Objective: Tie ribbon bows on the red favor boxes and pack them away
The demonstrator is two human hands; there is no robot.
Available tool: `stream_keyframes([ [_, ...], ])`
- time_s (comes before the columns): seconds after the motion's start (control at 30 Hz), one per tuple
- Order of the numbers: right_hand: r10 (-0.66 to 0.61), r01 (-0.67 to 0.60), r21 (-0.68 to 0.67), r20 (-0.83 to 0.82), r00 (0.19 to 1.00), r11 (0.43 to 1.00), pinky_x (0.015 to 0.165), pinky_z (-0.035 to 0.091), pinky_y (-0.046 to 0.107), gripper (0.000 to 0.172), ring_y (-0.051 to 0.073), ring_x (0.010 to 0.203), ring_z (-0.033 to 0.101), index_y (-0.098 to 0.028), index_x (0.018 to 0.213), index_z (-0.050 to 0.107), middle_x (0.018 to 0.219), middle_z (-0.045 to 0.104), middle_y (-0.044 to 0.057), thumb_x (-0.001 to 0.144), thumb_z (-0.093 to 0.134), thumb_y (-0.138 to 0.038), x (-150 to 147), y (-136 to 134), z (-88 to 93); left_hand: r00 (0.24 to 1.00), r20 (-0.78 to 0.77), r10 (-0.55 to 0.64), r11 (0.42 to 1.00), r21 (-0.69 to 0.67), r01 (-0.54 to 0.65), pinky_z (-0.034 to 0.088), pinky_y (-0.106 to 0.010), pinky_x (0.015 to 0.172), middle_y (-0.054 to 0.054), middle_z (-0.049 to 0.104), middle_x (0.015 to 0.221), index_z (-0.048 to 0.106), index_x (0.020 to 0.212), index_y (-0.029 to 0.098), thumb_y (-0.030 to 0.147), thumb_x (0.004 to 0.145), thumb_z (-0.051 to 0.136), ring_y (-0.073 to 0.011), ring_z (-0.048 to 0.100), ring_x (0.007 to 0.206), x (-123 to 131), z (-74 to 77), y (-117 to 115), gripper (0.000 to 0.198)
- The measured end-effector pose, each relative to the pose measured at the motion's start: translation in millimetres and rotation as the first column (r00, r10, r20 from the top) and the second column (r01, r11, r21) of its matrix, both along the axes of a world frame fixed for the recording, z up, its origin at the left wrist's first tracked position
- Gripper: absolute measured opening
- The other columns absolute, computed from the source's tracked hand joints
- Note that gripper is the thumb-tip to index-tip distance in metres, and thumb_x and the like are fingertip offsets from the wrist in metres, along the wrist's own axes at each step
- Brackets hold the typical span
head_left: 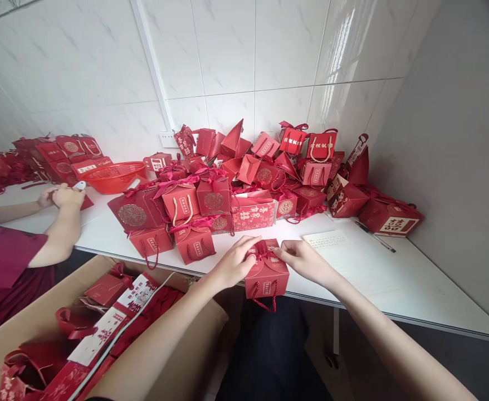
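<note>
A red gift box (pixel 265 275) with gold lettering and a twisted cord handle sits at the table's front edge, directly before me. A dark red ribbon (pixel 262 249) is gathered on its top. From the left, my left hand (pixel 236 262) pinches the ribbon with thumb and fingers. My right hand (pixel 305 260) is closed at the ribbon's other side, its fingertips against the top of the box. The ribbon ends are mostly hidden by my fingers.
Many red gift boxes (pixel 214 201) are piled against the tiled wall. A paper sheet (pixel 326 239) and a pen (pixel 376 236) lie to the right. At left stand an orange basket (pixel 113 177) and a co-worker's hands (pixel 63 196). A cardboard carton (pixel 88 266) of red packaging stands below.
</note>
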State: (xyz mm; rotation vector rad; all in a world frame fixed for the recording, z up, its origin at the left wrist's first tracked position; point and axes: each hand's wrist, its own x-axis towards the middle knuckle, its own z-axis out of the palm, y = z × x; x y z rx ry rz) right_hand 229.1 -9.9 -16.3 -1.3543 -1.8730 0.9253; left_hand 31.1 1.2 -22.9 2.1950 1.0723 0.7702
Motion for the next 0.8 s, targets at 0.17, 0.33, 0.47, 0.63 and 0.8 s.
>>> stream_keyframes([
  [0.17,0.089,-0.096,-0.033,-0.171,0.981,0.995,0.052,0.023,0.026,0.047,0.010,0.052,0.027,-0.021,0.053,0.033,0.053,0.031,-0.005,0.075,0.048,-0.059,2,-3,-2.5,1.000,-0.005,0.028,0.999,0.024,-0.028,0.033,-0.035,0.106,-0.008,0.049,0.130,0.047,0.130,0.018,0.015,0.081,0.038,-0.0224,0.044,0.123,1,-2.0,0,0.049],
  [0.33,0.078,-0.133,-0.142,-0.342,0.936,0.981,0.050,0.018,0.025,0.049,0.008,0.049,0.021,-0.021,0.053,0.033,0.051,0.027,-0.007,0.070,0.053,-0.063,3,-1,-11.4,1.000,0.005,0.031,1.000,0.001,-0.031,0.033,-0.035,0.107,-0.009,0.048,0.130,0.046,0.129,0.017,0.017,0.083,0.036,-0.0220,0.043,0.124,2,-3.1,1,0.047],
  [0.47,0.019,-0.075,-0.138,-0.371,0.928,0.988,0.050,0.017,0.025,0.050,0.008,0.049,0.020,-0.021,0.052,0.032,0.051,0.027,-0.007,0.068,0.055,-0.062,0,-3,-13.1,0.998,0.012,0.060,0.998,0.000,-0.060,0.025,-0.037,0.111,-0.008,0.042,0.136,0.043,0.130,0.019,0.020,0.083,0.037,-0.0217,0.034,0.130,0,-3.3,-2,0.047],
  [0.63,0.031,-0.082,-0.133,-0.348,0.937,0.988,0.050,0.017,0.026,0.052,0.008,0.049,0.021,-0.021,0.053,0.032,0.052,0.028,-0.007,0.068,0.053,-0.066,0,-3,-12.0,0.943,0.163,0.290,0.943,0.120,-0.310,0.035,-0.041,0.100,-0.010,0.046,0.121,0.040,0.117,0.020,0.034,0.079,0.053,-0.0245,0.042,0.118,-1,-7.0,-13,0.043],
  [0.8,0.026,-0.083,-0.147,-0.354,0.935,0.986,0.050,0.017,0.026,0.051,0.008,0.049,0.021,-0.021,0.053,0.033,0.052,0.029,-0.007,0.067,0.054,-0.066,-1,-5,-10.6,0.908,0.129,0.400,0.914,0.014,-0.404,0.042,-0.031,0.076,0.000,0.049,0.076,0.042,0.074,0.021,0.044,0.080,0.049,-0.0174,0.051,0.077,0,-9.2,-18,0.025],
])
